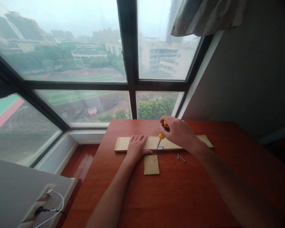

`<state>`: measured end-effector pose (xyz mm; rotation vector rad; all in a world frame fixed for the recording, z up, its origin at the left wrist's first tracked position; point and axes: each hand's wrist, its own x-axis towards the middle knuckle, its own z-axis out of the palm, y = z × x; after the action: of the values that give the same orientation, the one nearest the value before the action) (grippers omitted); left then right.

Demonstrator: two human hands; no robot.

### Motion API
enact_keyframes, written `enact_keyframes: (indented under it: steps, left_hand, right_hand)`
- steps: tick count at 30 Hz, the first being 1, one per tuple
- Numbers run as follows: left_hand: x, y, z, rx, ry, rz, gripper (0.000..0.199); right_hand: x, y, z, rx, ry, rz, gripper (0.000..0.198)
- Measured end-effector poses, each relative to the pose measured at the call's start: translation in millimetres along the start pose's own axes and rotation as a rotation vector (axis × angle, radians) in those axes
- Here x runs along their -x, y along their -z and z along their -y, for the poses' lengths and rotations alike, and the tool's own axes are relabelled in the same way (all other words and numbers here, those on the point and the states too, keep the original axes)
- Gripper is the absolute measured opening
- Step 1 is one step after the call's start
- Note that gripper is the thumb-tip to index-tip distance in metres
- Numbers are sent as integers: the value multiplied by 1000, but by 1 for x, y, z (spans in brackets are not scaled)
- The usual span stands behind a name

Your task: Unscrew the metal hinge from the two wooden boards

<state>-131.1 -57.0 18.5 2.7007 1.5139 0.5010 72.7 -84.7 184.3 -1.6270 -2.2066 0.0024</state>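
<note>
A long pale wooden board (123,144) lies crosswise on the table. My left hand (136,148) holds it down, fingers across its top and thumb along the near edge. Closed around the yellow-and-black handle of a screwdriver (161,136) is my right hand (177,130). The screwdriver leans slightly, its tip down at a small silver metal plate (160,148) at the board's near edge. Whether a screw sits under the tip is too small to tell. Below the left thumb lies a small square wooden piece (151,165) with two holes. Two loose screws (181,158) rest to its right.
The reddish-brown wooden table (137,199) stands against large windows with dark frames (130,85). A grey curtain (209,15) hangs at the upper right beside a dark wall. At the lower left, wall sockets (36,210) have a white cable (61,202) and a black plug.
</note>
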Motion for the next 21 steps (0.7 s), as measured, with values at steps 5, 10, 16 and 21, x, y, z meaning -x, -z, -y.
enact_keyframes:
  steps: [5,10,16,21]
  left_hand:
    - [0,-1,1,0,-11,-11,62]
    - [0,-1,0,-10,-13,-17,63]
    - [0,-3,0,-15,-15,-16,63]
    - [-1,-3,0,-14,-14,-14,64]
  right_hand:
    - [2,0,-1,-82,55,29,30]
    - [1,-1,1,57,-23,8,22]
    - [2,-1,1,-22,25,18,33]
    - [2,0,2,30,-5,4,25]
